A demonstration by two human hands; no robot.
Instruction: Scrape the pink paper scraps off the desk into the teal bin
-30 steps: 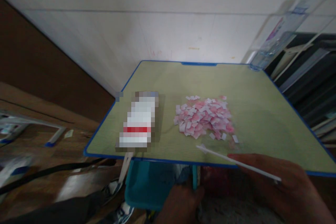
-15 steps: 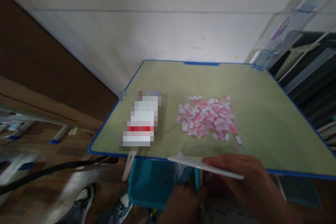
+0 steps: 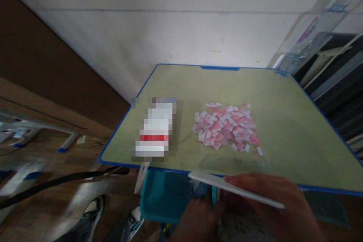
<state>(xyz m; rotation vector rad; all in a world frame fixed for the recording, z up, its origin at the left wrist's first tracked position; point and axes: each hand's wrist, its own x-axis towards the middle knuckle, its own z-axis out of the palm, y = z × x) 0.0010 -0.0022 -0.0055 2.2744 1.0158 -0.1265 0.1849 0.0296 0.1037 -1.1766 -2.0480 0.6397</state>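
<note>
Though pixelation hides any writing on the red-banded white slab point(image 3: 155, 121) at the left of the counter point(image 3: 278, 102), I see my left hand point(image 3: 197, 217) at the teal bin point(image 3: 159, 206), its grip unclear; pink-and-white scraps point(image 3: 224, 126) heaped centrally; my right hand point(image 3: 279, 194) pinching a white strip point(image 3: 235, 189); and a bottle point(image 3: 310, 39), label unreadable.

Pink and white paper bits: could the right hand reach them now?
Likely yes: the right hand is near the paper bits, only tabletop between, though the white piece it holds may hinder.
</note>
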